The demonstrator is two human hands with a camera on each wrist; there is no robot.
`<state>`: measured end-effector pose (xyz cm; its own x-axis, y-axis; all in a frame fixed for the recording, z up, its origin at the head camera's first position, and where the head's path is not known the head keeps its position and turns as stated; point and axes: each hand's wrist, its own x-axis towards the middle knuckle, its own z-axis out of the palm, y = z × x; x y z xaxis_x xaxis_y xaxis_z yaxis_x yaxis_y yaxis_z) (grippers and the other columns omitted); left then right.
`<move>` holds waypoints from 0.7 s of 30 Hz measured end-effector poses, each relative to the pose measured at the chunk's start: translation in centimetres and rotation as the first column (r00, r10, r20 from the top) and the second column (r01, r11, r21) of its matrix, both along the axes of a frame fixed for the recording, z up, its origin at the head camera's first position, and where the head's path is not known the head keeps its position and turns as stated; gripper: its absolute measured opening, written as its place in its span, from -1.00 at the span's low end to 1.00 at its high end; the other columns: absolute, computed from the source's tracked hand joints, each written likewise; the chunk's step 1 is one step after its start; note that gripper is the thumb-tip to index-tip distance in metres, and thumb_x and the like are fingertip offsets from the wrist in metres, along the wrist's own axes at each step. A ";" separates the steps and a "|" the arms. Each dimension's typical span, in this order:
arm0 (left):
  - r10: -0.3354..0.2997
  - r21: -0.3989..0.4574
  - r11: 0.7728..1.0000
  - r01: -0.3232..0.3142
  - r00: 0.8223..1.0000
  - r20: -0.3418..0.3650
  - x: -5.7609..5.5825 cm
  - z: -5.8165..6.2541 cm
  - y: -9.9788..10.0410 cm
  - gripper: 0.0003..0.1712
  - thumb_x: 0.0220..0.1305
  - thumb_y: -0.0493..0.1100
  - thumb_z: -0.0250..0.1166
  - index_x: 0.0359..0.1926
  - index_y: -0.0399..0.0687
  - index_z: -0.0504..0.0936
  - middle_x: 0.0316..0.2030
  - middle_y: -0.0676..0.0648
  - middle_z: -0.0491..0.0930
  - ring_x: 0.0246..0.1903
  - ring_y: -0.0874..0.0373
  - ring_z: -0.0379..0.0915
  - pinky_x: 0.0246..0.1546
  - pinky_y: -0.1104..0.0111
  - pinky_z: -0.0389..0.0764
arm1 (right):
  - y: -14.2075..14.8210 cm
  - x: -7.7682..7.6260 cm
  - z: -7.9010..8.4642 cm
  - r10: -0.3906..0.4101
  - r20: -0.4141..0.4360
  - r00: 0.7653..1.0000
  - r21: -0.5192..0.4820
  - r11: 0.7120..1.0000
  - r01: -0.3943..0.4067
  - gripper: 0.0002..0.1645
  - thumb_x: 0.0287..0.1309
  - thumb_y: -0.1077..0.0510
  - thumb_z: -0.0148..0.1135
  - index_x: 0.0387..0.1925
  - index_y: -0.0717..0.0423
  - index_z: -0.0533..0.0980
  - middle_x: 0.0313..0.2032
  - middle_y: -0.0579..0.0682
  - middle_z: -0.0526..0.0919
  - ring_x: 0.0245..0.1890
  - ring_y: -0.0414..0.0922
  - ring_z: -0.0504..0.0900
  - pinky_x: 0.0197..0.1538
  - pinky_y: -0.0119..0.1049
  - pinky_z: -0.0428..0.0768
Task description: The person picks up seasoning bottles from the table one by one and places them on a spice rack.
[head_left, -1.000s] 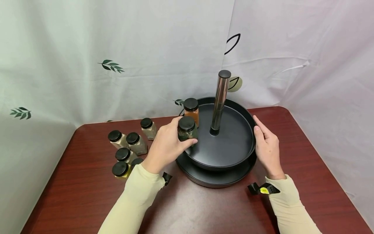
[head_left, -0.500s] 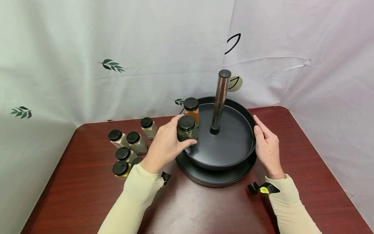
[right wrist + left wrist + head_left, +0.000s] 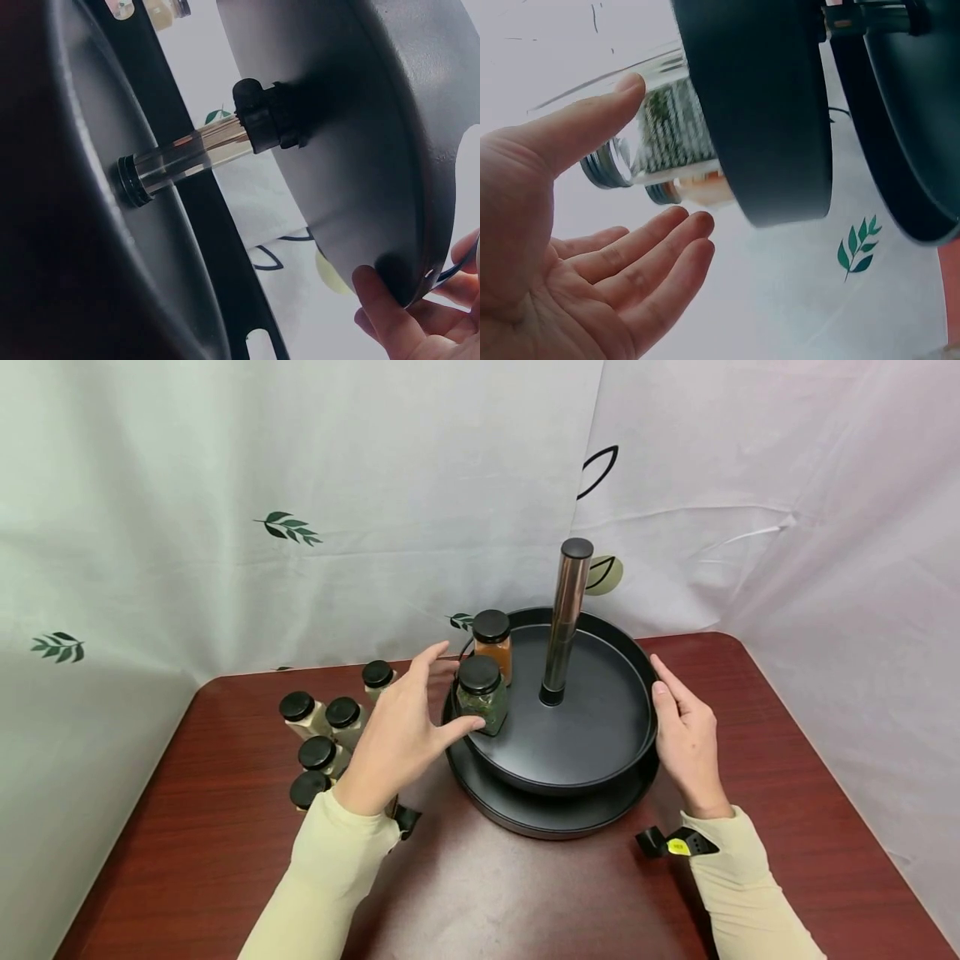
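Observation:
A two-tier black turntable rack stands on the table, its upper tray [image 3: 592, 752] set above the lower tray [image 3: 555, 825] around a metal centre post [image 3: 566, 618]. On the upper tray's left side a glass jar of green herbs [image 3: 482, 697] stands upright, with a jar of orange spice [image 3: 492, 647] just behind it. My left hand [image 3: 401, 727] is spread beside the herb jar, fingers apart from it; the thumb [image 3: 604, 112] is close to the glass, and I cannot tell whether it touches. My right hand [image 3: 684, 735] holds the upper tray's right rim between thumb and fingers.
Several black-lidded spice jars [image 3: 317, 752] stand in a cluster on the left of the red-brown table [image 3: 187, 860]; the left forearm partly hides them. A white curtain [image 3: 412, 485] with leaf prints hangs right behind the rack.
My left hand has let go of the herb jar and drawn back to the left, its fingers spreading. The herb jar stays on the upper tray. My right hand has kept its place.

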<state>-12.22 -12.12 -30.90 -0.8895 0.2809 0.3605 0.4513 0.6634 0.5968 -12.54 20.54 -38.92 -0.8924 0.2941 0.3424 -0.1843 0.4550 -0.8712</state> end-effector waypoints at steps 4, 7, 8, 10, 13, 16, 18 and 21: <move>0.037 -0.018 0.999 -0.038 0.999 -0.002 0.5 0.1 -0.9 0.09 0.04 -0.05 0.61 0.48 -0.17 0.18 0.19 -0.09 0.56 0.16 0.03 0.51 0.10 0.11 0.55 | 0.0 0.0 0.0 0.001 -0.003 1.000 0.000 1.000 -0.001 -0.56 0.55 0.02 -0.04 0.34 -0.27 0.47 -0.21 0.22 0.64 -0.10 -0.28 0.43 0.01 -0.48 0.30; 0.057 -0.016 0.998 -0.057 0.998 -0.008 0.9 0.1 -1.7 0.09 0.04 -0.07 0.61 0.48 -0.17 0.17 0.23 -0.09 0.53 0.17 0.02 0.50 0.07 0.11 0.57 | 0.0 0.0 0.0 0.004 -0.004 1.000 -0.001 1.000 -0.004 -0.56 0.55 0.02 -0.04 0.34 -0.26 0.47 -0.21 0.24 0.63 -0.10 -0.27 0.43 0.01 -0.48 0.30; 0.064 -0.018 0.998 -0.064 0.998 -0.011 1.0 0.1 -2.0 0.09 0.04 -0.07 0.61 0.48 -0.17 0.17 0.23 -0.10 0.52 0.18 0.02 0.49 0.06 0.10 0.57 | 0.0 0.0 0.0 0.004 -0.005 1.000 -0.002 1.000 -0.004 -0.56 0.55 0.02 -0.04 0.34 -0.26 0.47 -0.21 0.23 0.63 -0.09 -0.27 0.43 0.01 -0.48 0.30; 0.082 -0.023 0.996 -0.083 0.997 -0.014 1.3 0.0 -2.7 0.10 0.05 -0.09 0.61 0.49 -0.16 0.16 0.25 -0.10 0.51 0.15 0.00 0.51 0.05 0.08 0.57 | 0.0 0.1 0.0 0.003 -0.007 1.000 -0.002 1.000 -0.003 -0.56 0.55 0.02 -0.04 0.34 -0.26 0.47 -0.25 0.23 0.62 -0.10 -0.27 0.44 0.00 -0.48 0.30; 0.122 -0.032 0.992 -0.123 0.992 -0.033 1.7 -0.1 -3.7 0.08 0.03 -0.11 0.62 0.48 -0.18 0.19 0.25 -0.13 0.50 0.02 -0.03 0.55 -0.03 0.06 0.57 | 0.0 0.0 0.0 0.004 -0.011 1.000 -0.004 1.000 -0.005 -0.56 0.55 0.02 -0.04 0.34 -0.26 0.47 -0.39 0.21 0.53 -0.10 -0.26 0.44 -0.01 -0.47 0.30; 0.163 -0.044 0.985 -0.166 0.984 -0.077 2.0 -0.4 -4.8 0.05 0.00 -0.15 0.63 0.44 -0.24 0.26 0.20 -0.19 0.52 -0.09 -0.04 0.54 -0.12 0.08 0.56 | 0.0 0.0 0.0 0.007 -0.013 1.000 -0.006 1.000 -0.007 -0.57 0.55 0.02 -0.03 0.34 -0.25 0.47 -0.35 0.21 0.56 -0.10 -0.27 0.44 0.00 -0.48 0.30; 0.182 -0.052 0.981 -0.188 0.978 -0.106 2.3 -0.5 -5.5 0.02 -0.02 -0.18 0.64 0.41 -0.27 0.29 0.18 -0.22 0.52 -0.10 -0.05 0.52 -0.13 0.08 0.55 | 0.0 0.0 -0.1 0.009 -0.011 1.000 -0.008 1.000 -0.009 -0.56 0.55 0.02 -0.03 0.35 -0.24 0.47 -0.21 0.21 0.64 -0.09 -0.28 0.44 0.02 -0.49 0.30; 0.193 -0.055 0.978 -0.201 0.973 -0.123 2.8 -0.7 -6.5 0.00 -0.03 -0.20 0.64 0.39 -0.27 0.32 0.19 -0.22 0.50 0.04 -0.08 0.48 -0.05 0.04 0.55 | 0.0 0.0 -0.1 0.013 -0.009 1.000 -0.011 1.000 -0.013 -0.57 0.55 0.02 -0.03 0.35 -0.24 0.47 0.00 0.16 0.67 -0.08 -0.29 0.44 0.03 -0.50 0.31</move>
